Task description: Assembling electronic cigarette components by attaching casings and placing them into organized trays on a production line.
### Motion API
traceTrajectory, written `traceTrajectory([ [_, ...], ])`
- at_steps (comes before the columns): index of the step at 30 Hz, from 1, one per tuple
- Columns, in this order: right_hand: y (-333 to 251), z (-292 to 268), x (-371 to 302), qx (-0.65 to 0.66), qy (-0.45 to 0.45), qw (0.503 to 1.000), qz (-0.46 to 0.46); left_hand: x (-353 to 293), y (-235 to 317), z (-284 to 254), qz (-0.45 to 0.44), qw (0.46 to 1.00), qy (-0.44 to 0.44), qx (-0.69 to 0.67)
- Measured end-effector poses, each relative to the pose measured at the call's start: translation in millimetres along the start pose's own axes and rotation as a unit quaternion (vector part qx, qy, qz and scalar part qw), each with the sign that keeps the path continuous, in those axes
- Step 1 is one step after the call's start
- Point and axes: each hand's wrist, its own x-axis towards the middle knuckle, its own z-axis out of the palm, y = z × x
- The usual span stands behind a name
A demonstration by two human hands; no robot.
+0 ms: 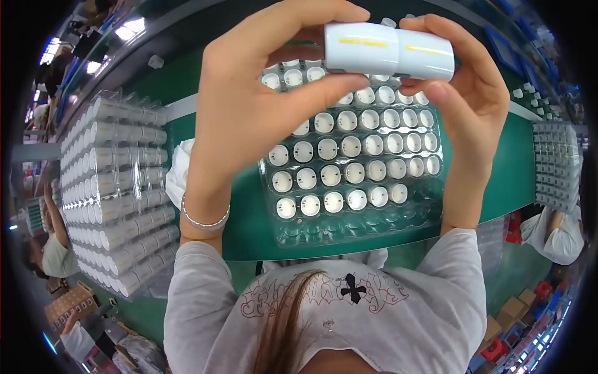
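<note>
Above the table I hold a glossy white cylinder [389, 51] lying sideways, with a seam across its middle and a yellow marking on each half. My left hand [255, 93] grips its left end between thumb and fingers. The right end sits between the thumb and fingers of my right hand [473, 81]. Beneath my hands lies a clear plastic tray [299, 234] with rows of round white open-topped cups [333, 201]. The tray's nearest row of pockets holds no cups. My hands and the cylinder cover part of its far rows.
Stacked clear trays of white cylinders [118, 193] stand at the left. Another tray stack [556, 165] is at the right edge. Small white parts [529, 93] lie on the green table [517, 156] at the far right. Other people work on both sides.
</note>
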Motion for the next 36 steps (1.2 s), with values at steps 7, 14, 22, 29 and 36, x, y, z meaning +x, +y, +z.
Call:
traceTrajectory([
  [7,4,7,-3,0.005,0.002,0.999,-0.042,14,45,3,-0.201,0.969,-0.045,0.137],
  [14,2,9,-4,-0.012,0.002,0.998,-0.056,31,73,5,-0.388,0.88,-0.083,0.263],
  [22,-6,14,-2,-0.12,-0.03,0.987,-0.104,39,76,5,-0.389,0.878,-0.08,0.267],
  [29,-10,3,4,-0.126,-0.098,0.98,-0.121,55,82,16,-0.427,0.863,-0.07,0.259],
  [36,-2,8,-5,-0.082,0.023,0.996,0.005,41,72,10,-0.468,0.843,-0.057,0.258],
])
